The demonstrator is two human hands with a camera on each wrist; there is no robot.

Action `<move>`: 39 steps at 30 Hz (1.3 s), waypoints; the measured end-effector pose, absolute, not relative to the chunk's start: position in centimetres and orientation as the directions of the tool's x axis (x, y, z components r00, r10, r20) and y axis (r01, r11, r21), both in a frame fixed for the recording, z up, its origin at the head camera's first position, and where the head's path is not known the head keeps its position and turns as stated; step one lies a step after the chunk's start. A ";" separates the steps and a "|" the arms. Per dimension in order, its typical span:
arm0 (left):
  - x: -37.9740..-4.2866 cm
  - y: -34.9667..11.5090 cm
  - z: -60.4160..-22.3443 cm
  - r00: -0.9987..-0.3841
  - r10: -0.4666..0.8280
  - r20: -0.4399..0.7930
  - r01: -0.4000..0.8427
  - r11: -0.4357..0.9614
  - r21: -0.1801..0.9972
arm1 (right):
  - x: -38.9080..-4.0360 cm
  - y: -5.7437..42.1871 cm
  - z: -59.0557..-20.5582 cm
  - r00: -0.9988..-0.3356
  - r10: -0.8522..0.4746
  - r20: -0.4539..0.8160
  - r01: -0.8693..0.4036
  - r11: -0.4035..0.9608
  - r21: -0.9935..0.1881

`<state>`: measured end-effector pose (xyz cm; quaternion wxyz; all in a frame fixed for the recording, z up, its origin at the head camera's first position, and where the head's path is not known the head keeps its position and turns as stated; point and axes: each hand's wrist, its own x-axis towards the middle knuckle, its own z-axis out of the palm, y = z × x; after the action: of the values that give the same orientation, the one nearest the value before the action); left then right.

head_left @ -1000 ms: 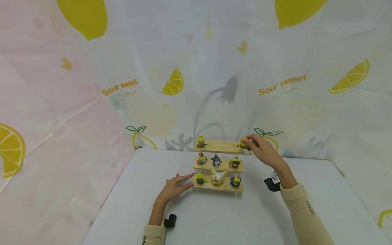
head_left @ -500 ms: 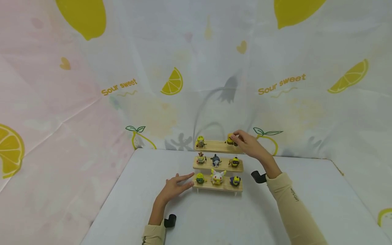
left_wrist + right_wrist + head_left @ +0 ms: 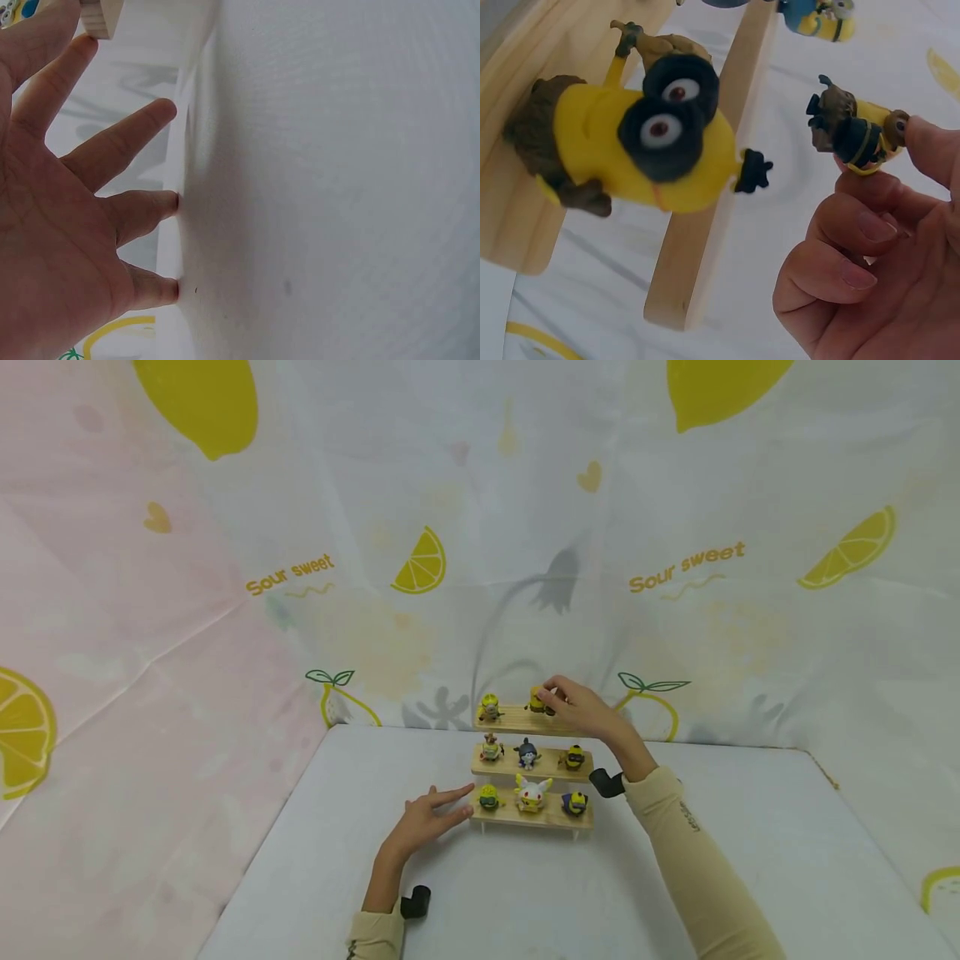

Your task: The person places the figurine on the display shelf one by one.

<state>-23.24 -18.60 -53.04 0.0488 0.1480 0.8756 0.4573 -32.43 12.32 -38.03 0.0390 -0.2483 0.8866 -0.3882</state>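
My right hand (image 3: pixel 592 712) pinches a small yellow minion figurine (image 3: pixel 536 700) between thumb and fingertips, above the middle of the top tier of a three-step wooden display stand (image 3: pixel 513 722). The right wrist view shows the held figurine (image 3: pixel 870 139) apart from the top board, its dark clothing toward the shelf. My left hand (image 3: pixel 423 823) has its fingers spread at the left end of the bottom tier. In the left wrist view, an index fingertip touches the board's end (image 3: pixel 99 21) while other fingertips rest on the white tabletop.
Another minion figurine (image 3: pixel 490 707) stands at the top tier's left end. Three figurines stand on the middle tier, including a goggled minion (image 3: pixel 574 757) at right. Three more stand on the bottom tier, with a white-eared figure (image 3: pixel 532 795) in the middle. A lemon-print cloth (image 3: pixel 360 610) hangs behind.
My right hand has carried the minion figurine leftward along the top tier, from its right end to its middle. My left hand stays at the bottom tier's left end.
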 end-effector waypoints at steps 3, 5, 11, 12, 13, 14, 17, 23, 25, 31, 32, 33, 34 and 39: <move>-23.3 -18.6 -53.1 -0.951 0.305 0.051 0.215 0.534 0.817 | -32.7 11.9 -38.1 -0.866 -0.487 0.109 -0.412 0.575 -0.707; -23.3 -18.6 -53.2 -0.951 0.305 0.051 0.215 0.535 0.817 | -32.8 11.6 -38.2 -0.862 -0.497 0.100 -0.414 0.577 -0.704; -23.3 -18.7 -53.1 -0.950 0.308 0.055 0.222 0.541 0.811 | -32.8 10.7 -38.4 -0.847 -0.525 0.089 -0.424 0.565 -0.708; -23.3 -18.7 -53.1 -0.950 0.308 0.056 0.223 0.540 0.812 | -32.8 10.6 -38.4 -0.843 -0.530 0.086 -0.426 0.561 -0.710; -23.3 -18.7 -53.1 -0.949 0.310 0.059 0.226 0.538 0.812 | -32.8 10.5 -38.4 -0.842 -0.533 0.082 -0.424 0.560 -0.712; -23.3 -18.7 -53.1 -0.949 0.311 0.061 0.229 0.537 0.812 | -32.7 10.4 -38.4 -0.843 -0.533 0.077 -0.421 0.564 -0.710; -23.4 -18.7 -53.3 -0.946 0.317 0.062 0.231 0.530 0.816 | -32.4 10.4 -38.5 -0.843 -0.534 0.057 -0.412 0.576 -0.706; -23.5 -18.7 -53.5 -0.948 0.313 0.060 0.229 0.537 0.812 | -32.2 10.4 -38.7 -0.834 -0.551 0.027 -0.412 0.590 -0.694; -23.6 -18.7 -53.6 -0.948 0.313 0.062 0.231 0.540 0.809 | -32.3 10.4 -38.8 -0.831 -0.556 0.027 -0.419 0.592 -0.688; -23.6 -18.8 -53.5 -0.946 0.319 0.063 0.235 0.538 0.810 | -32.2 10.5 -38.7 -0.835 -0.550 0.020 -0.413 0.603 -0.683; -23.6 -18.8 -53.5 -0.946 0.318 0.062 0.234 0.538 0.810 | -32.2 10.5 -38.7 -0.835 -0.551 0.018 -0.412 0.602 -0.684; -23.5 -18.7 -53.5 -0.947 0.317 0.060 0.231 0.538 0.811 | -32.2 10.5 -38.7 -0.834 -0.552 0.017 -0.412 0.600 -0.686; -23.5 -18.7 -53.4 -0.947 0.317 0.059 0.230 0.536 0.812 | -32.1 10.5 -38.7 -0.833 -0.553 0.018 -0.412 0.598 -0.687; -23.4 -18.7 -53.4 -0.948 0.312 0.058 0.224 0.529 0.818 | -32.1 10.5 -38.7 -0.834 -0.552 0.021 -0.411 0.594 -0.692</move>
<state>-23.41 -18.69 -53.36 0.0476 0.1534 0.8731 0.4604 -32.07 10.45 -38.65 0.0979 -0.2711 0.8873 -0.3599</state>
